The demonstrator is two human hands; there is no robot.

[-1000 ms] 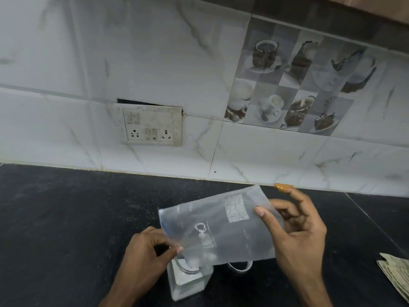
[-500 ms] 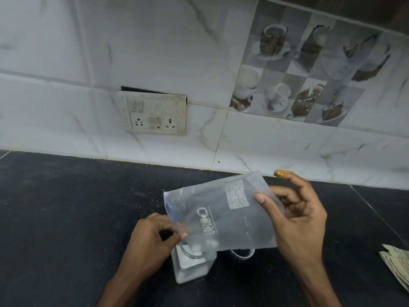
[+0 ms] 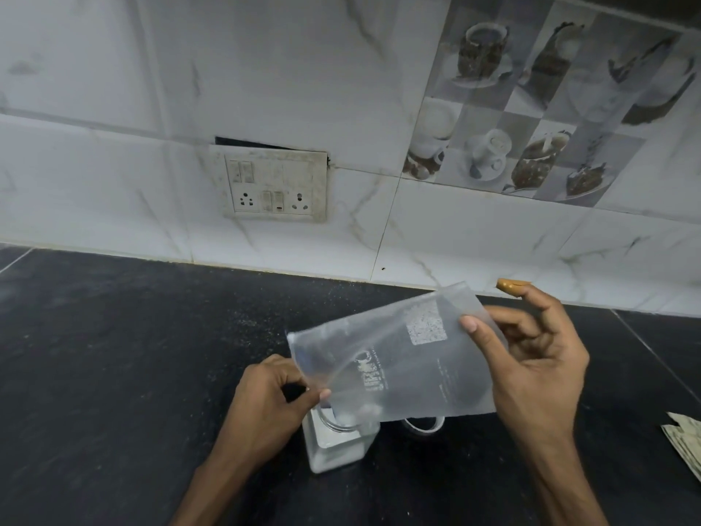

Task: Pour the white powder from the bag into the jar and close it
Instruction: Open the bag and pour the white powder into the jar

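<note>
A clear plastic bag [image 3: 402, 358] with white print is tilted over a square clear jar [image 3: 337, 449] that holds white powder and stands open on the black counter. My left hand [image 3: 269, 404] pinches the bag's lower left corner right above the jar's mouth. My right hand [image 3: 531, 366] grips the bag's raised right end, thumb on the front, fingers behind. The bag looks nearly empty. A round lid [image 3: 423, 425] lies on the counter just right of the jar, partly hidden by the bag.
The black stone counter [image 3: 113, 354] meets a white marble-tiled wall with a socket panel [image 3: 273, 186]. Folded paper [image 3: 686, 446] lies at the right edge of the counter. Fine white dust speckles the counter behind the jar.
The view has dropped slightly, so everything sits a bit higher in frame. The bag has tipped a little more over the jar; both hands keep their hold.
</note>
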